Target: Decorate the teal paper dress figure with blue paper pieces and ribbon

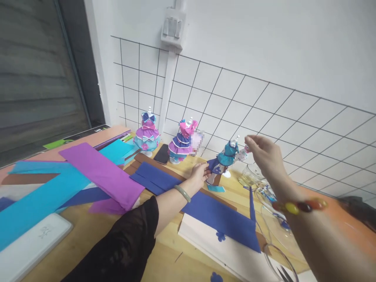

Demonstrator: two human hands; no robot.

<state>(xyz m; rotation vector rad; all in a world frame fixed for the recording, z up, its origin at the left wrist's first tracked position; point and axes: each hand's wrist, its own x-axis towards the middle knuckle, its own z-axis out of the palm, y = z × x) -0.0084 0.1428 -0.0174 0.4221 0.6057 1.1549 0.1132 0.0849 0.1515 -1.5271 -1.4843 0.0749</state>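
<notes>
A miniature dress form stands toward the back of the table, wearing a teal and dark blue paper dress (227, 155) with a flower on its skirt. My left hand (201, 174), with a jade bangle on the wrist, pinches the left edge of that skirt. My right hand (261, 150) is raised to the right of the form's neck. Its thumb and fingers are pressed together, and anything between them is too small to make out. Behind it, partly hidden, is a small white figure with pink (243, 153).
Two more dressed forms, a purple one (148, 133) and a pink-and-blue one (183, 141), stand left by a phone (161, 154). Crepe paper strips (102, 172) cover the left side. Dark blue paper (223, 217) lies in front. Scissors (284, 273) and a glass bowl (249, 176) are right.
</notes>
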